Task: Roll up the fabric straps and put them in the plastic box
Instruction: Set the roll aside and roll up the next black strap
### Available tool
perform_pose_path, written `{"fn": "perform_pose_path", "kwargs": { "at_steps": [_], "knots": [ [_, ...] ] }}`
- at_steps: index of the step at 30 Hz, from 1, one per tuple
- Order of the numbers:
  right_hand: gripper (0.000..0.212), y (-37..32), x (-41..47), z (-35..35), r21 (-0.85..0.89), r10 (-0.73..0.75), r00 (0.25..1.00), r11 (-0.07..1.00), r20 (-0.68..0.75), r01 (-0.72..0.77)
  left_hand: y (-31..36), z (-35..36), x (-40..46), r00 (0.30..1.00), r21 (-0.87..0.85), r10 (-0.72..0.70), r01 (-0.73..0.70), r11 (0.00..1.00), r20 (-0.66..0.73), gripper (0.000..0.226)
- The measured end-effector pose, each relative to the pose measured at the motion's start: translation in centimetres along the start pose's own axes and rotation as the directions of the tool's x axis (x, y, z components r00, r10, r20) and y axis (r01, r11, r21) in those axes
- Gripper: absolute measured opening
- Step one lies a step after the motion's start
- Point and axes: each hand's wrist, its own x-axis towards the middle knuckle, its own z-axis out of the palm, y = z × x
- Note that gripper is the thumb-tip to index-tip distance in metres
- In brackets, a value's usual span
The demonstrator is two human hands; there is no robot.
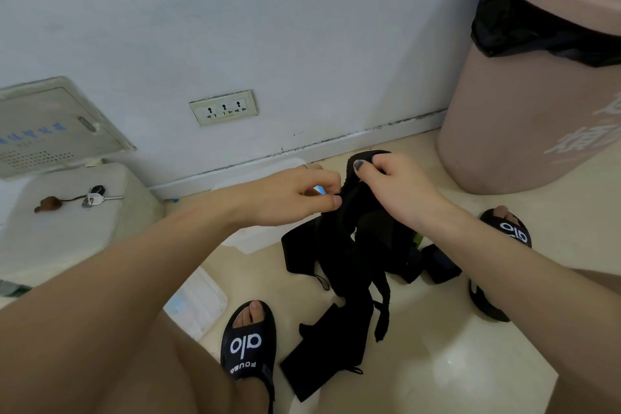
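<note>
A tangle of black fabric straps [349, 265] hangs from both my hands down onto the cream floor between my feet. My left hand [289, 198] pinches the top of one strap from the left. My right hand [396, 185] grips the strap's upper end, thumb pressed on the fabric. A rolled dark strap [440, 264] lies on the floor by my right arm. A clear plastic box [258, 235] sits on the floor behind my left hand, mostly hidden. Its lid [198, 302] seems to lie near my left foot.
A tall pink bin [524, 104] with a black liner stands at the right. A white box [67, 212] with keys [94, 198] on it sits at the left by the wall. A wall socket [223, 107] is straight ahead. My feet wear black slippers [248, 343].
</note>
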Motion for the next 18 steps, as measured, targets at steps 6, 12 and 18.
{"fn": "perform_pose_path", "kwargs": {
  "at_steps": [6, 12, 18],
  "knots": [
    [0.048, 0.3, 0.1, -0.2, -0.011, -0.032, 0.999, 0.999, 0.024, 0.032, 0.2, -0.5, -0.3, 0.999, -0.170, -0.025, 0.033, 0.985, 0.046, 0.031],
    [0.050, 0.7, 0.2, 0.4, -0.043, 0.007, 0.998, 0.999, 0.066, -0.004, 0.3, -1.1, -0.4, 0.996, -0.220, -0.053, 0.068, 0.973, 0.072, 0.028],
    [0.048, 1.0, 0.4, 1.1, -0.053, 0.101, 0.991, 0.994, 0.088, -0.097, 0.6, -1.0, 0.0, 0.995, -0.147, -0.073, 0.083, 0.986, 0.069, 0.029]
  ]
}}
